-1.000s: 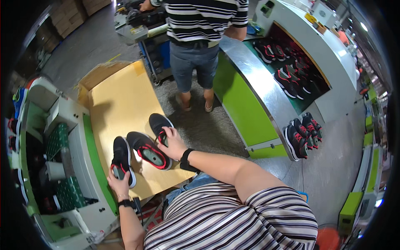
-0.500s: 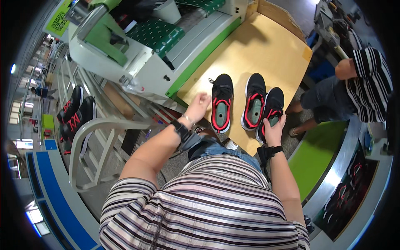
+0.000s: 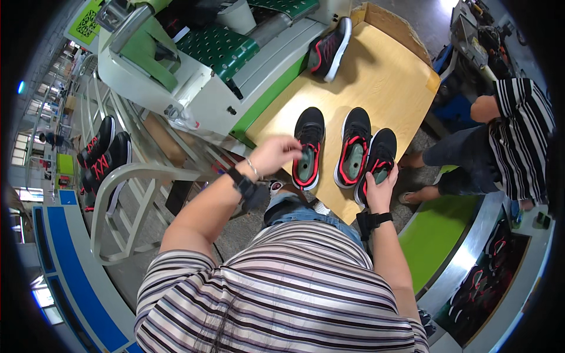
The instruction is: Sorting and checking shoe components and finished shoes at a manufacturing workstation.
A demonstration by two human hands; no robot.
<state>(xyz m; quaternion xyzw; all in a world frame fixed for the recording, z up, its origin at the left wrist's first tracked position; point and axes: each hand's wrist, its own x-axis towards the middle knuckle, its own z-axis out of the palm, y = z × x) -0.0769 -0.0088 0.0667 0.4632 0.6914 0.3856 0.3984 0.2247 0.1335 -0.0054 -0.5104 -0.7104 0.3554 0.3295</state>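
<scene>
Three black sneakers with red trim lie side by side on a wooden table (image 3: 388,76). My left hand (image 3: 275,154) hovers at the heel of the left sneaker (image 3: 308,145), fingers bent at its opening; whether it grips is unclear. The middle sneaker (image 3: 354,152) lies untouched between my hands. My right hand (image 3: 381,187) holds the heel of the right sneaker (image 3: 379,159), fingers reaching into its opening.
A fourth sneaker (image 3: 329,48) lies on its side at the table's far end, beside a green conveyor machine (image 3: 223,53). Another person in a striped shirt (image 3: 518,135) stands to the right. More sneakers (image 3: 103,154) sit on a rack at left.
My view has shifted from one second ago. Over the last half second my left hand has moved from the table edge up to the left sneaker's heel; my right hand stays on the right sneaker.
</scene>
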